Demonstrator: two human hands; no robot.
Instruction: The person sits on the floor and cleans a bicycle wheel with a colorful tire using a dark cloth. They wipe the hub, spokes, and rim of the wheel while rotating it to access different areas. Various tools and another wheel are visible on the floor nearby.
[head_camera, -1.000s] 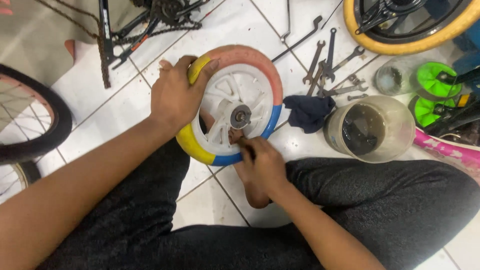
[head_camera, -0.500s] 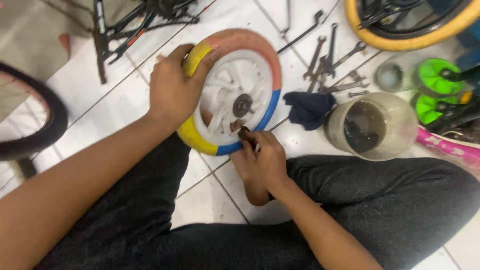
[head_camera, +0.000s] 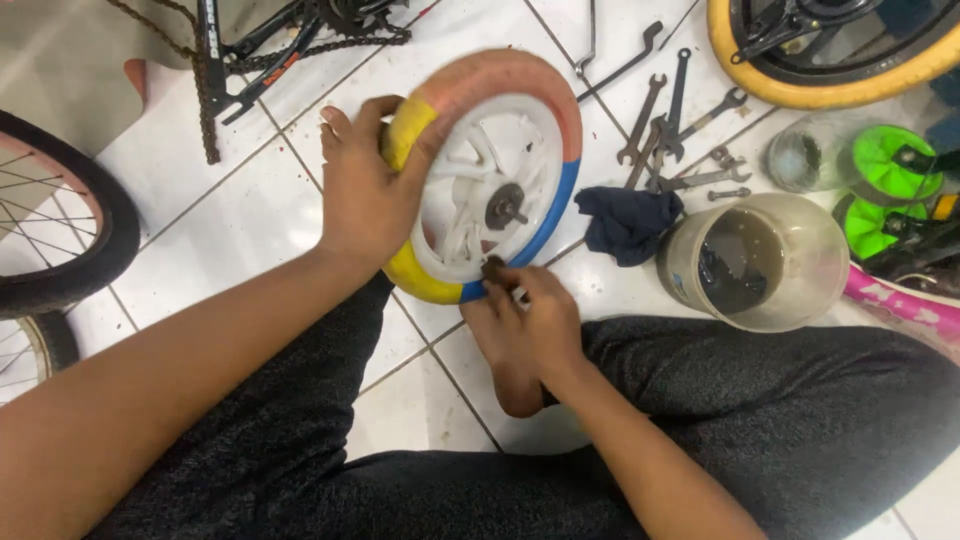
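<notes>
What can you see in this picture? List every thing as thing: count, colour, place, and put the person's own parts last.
small wheel: one, white spokes, tyre yellow, salmon and blue, centre, upright on the floor
axle: one, dark metal, wheel hub
wrenches: several, grey metal, floor right of the wheel
rag: one, dark blue, beside the wheel
tub: one, clear plastic with dark murky liquid, right
jar: one, clear, behind the tub
yellow-tyred wheel: one, top right
black bike frame with chain: one, top left
spoked wheel: one, black tyre, left edge
tiled floor: white
left hand: grips the tyre's yellow part
right hand: at the wheel's lower rim, pinching a small dark item
legs: dark trousers, bare foot under the wheel
</notes>
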